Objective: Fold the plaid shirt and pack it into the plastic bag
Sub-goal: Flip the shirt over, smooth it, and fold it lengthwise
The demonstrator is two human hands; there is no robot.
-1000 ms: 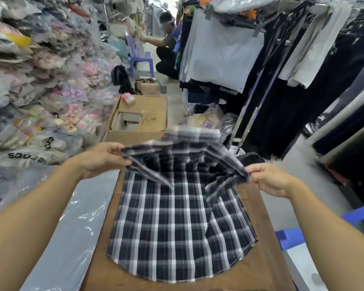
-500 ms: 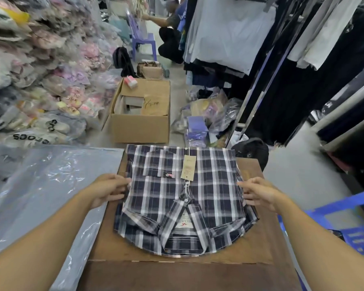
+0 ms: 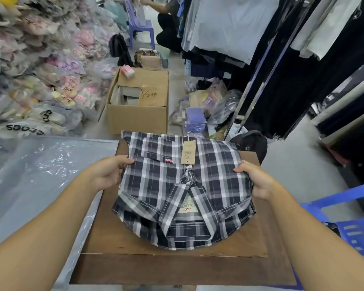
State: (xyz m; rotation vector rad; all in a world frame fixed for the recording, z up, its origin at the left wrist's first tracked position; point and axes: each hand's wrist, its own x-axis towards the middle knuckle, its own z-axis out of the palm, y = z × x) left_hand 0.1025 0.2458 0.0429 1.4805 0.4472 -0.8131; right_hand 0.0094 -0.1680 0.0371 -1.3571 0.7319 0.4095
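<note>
Both hands (image 3: 107, 175) clamped on shirt (image 3: 183, 185) sides

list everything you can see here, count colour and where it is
plaid shirt: one, navy and white, folded on the table, collar nearest the person
paper tag: one, tan, on the shirt front
table: one, brown wood, centre
plastic bag: one, clear, flat at the table's left
cardboard box: one, tan, open, on the floor beyond the table
bagged goods: many, pastel, stacked at left
plastic chair: one, purple, far aisle
blue stool: one, blue, right edge
hanging clothes: many, white, grey and dark, on racks at right
other person: one, crouched in the far aisle
left hand: gripping the shirt's left edge
right hand: gripping the shirt's right edge
</note>
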